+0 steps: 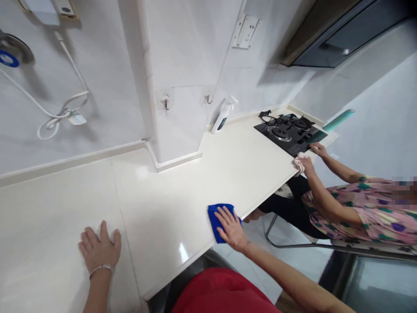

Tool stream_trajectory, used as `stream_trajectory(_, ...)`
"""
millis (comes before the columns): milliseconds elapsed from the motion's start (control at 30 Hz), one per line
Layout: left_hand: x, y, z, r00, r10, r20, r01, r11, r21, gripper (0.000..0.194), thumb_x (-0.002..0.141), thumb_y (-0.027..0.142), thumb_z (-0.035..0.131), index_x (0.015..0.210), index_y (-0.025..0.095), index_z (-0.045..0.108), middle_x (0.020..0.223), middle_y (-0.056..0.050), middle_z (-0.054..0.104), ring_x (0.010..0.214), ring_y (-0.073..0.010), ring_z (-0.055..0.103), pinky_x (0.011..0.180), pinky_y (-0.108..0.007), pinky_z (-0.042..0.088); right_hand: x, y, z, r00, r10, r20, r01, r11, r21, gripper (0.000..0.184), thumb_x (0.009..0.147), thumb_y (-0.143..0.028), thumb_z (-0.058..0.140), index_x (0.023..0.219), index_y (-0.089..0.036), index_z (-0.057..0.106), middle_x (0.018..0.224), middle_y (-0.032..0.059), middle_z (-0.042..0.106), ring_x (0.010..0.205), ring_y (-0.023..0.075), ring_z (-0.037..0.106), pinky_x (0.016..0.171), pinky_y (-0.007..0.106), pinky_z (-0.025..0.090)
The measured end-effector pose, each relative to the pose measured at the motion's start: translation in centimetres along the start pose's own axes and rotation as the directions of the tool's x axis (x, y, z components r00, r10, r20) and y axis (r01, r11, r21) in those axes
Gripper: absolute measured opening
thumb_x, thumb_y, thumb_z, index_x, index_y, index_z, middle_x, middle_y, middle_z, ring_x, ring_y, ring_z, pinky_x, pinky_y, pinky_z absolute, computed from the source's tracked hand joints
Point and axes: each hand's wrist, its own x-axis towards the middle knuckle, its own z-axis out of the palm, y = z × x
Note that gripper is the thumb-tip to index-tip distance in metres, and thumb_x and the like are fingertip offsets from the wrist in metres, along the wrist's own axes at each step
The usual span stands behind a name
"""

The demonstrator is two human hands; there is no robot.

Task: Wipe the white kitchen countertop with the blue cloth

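A folded blue cloth point(213, 221) lies at the front edge of the white countertop point(169, 204), partly hanging over it. My right hand point(232, 229) rests flat on top of the cloth, fingers spread, pressing rather than gripping it. Off to the left, my left hand point(100, 248) is laid palm down on the bare counter with its fingers apart, a thin bracelet point(100, 269) around the wrist. Nothing is held in it. A thin seam in the counter runs just right of that hand.
A white spray bottle point(222, 116) leans by the wall behind a pillar point(179, 126) with hooks. At the far right, a co-worker in a floral shirt point(345, 200) holds a pale cloth point(299, 163) beside a black gas hob point(289, 130). A range hood point(325, 39) hangs above.
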Motion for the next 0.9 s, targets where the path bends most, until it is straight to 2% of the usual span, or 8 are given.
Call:
stream_trajectory(200, 0.1, 0.2, -0.3, 1.0, -0.002, 0.006, 0.002, 1.0, -0.007, 0.067, 0.091, 0.05, 0.026, 0.146, 0.013, 0.036, 0.162, -0.025, 0.012, 0.151, -0.0394, 0.005, 0.12, -0.06, 0.013, 3.8, -11.0, -0.2, 0.969, -0.222, 0.105, 0.197, 0.958, 0.206, 0.066, 0.09, -0.04, 0.05, 0.151, -0.024, 0.032, 0.16, 0.0081, 0.026, 0.148, 0.034, 0.014, 0.116, 0.065, 0.013)
stream_trajectory(300, 0.3, 0.3, -0.4, 0.998, -0.035, 0.056, 0.035, 0.999, 0.004, 0.069, 0.09, 0.051, 0.025, 0.147, 0.013, 0.035, 0.162, -0.025, 0.013, 0.151, -0.0394, 0.006, 0.119, -0.06, 0.014, 6.1, -13.8, -0.4, 0.93, -0.352, 0.107, 0.301, 0.895, 0.328, 0.066, 0.093, -0.049, 0.045, 0.152, -0.025, 0.029, 0.16, 0.0077, 0.026, 0.148, 0.0327, 0.011, 0.116, 0.067, 0.012)
stream_trajectory(367, 0.5, 0.1, -0.4, 0.995, -0.051, 0.087, 0.049, 0.999, 0.016, 0.069, 0.09, 0.052, 0.024, 0.147, 0.015, 0.034, 0.162, -0.025, 0.013, 0.152, -0.0385, 0.006, 0.119, -0.06, 0.015, 6.8, -14.1, -0.5, 0.911, -0.403, 0.087, 0.346, 0.862, 0.369, 0.065, 0.094, -0.052, 0.043, 0.152, -0.024, 0.029, 0.159, 0.0085, 0.028, 0.149, 0.0313, 0.011, 0.116, 0.065, 0.012)
stream_trajectory(433, 0.6, -0.1, -0.3, 0.994, -0.054, 0.1, 0.052, 0.998, 0.021, 0.07, 0.09, 0.054, 0.023, 0.147, 0.015, 0.034, 0.161, -0.025, 0.014, 0.152, -0.0384, 0.006, 0.119, -0.059, 0.015, 6.7, -12.8, -0.4, 0.893, -0.444, 0.074, 0.385, 0.839, 0.385, 0.064, 0.095, -0.052, 0.044, 0.151, -0.025, 0.032, 0.157, 0.0082, 0.032, 0.148, 0.0291, 0.014, 0.118, 0.062, 0.013)
stream_trajectory(533, 0.6, -0.4, 0.0, 0.996, -0.027, 0.084, 0.026, 1.0, 0.014, 0.072, 0.09, 0.055, 0.022, 0.147, 0.015, 0.034, 0.161, -0.025, 0.014, 0.151, -0.0394, 0.006, 0.12, -0.059, 0.014, 5.5, -8.1, -0.6, 0.898, -0.433, 0.076, 0.382, 0.854, 0.353, 0.061, 0.093, -0.051, 0.046, 0.149, -0.027, 0.037, 0.155, 0.0072, 0.036, 0.147, 0.0276, 0.019, 0.118, 0.058, 0.014)
stream_trajectory(733, 0.2, 0.2, 0.1, 0.999, -0.017, 0.03, 0.017, 1.0, 0.011, 0.07, 0.091, 0.053, 0.024, 0.146, 0.012, 0.036, 0.161, -0.027, 0.014, 0.151, -0.0393, 0.006, 0.12, -0.059, 0.013, 2.4, 4.8, -1.5, 0.989, -0.09, 0.116, 0.077, 0.99, 0.12, 0.055, 0.097, -0.039, 0.039, 0.149, -0.025, 0.037, 0.158, 0.008, 0.03, 0.146, 0.0278, 0.022, 0.115, 0.055, 0.025)
stream_trajectory(800, 0.0, 0.3, 0.1, 1.0, -0.009, 0.02, 0.009, 1.0, 0.02, 0.068, 0.092, 0.051, 0.026, 0.147, 0.012, 0.035, 0.161, -0.027, 0.013, 0.151, -0.0391, 0.006, 0.12, -0.059, 0.014, 1.8, 6.4, -1.5, 0.994, -0.033, 0.1, 0.027, 0.998, 0.056, 0.055, 0.097, -0.036, 0.037, 0.15, -0.022, 0.036, 0.158, 0.0084, 0.03, 0.147, 0.0278, 0.022, 0.115, 0.054, 0.025)
stream_trajectory(900, -0.1, 0.2, 0.2, 1.0, -0.003, 0.012, 0.003, 1.0, 0.028, 0.065, 0.092, 0.048, 0.031, 0.148, 0.014, 0.034, 0.162, -0.026, 0.012, 0.152, -0.038, 0.005, 0.12, -0.061, 0.015, 1.3, 4.4, -0.9, 0.997, -0.044, 0.069, 0.043, 0.999, 0.004, 0.058, 0.096, -0.033, 0.038, 0.152, -0.019, 0.031, 0.158, 0.0093, 0.029, 0.148, 0.0301, 0.017, 0.115, 0.058, 0.024)
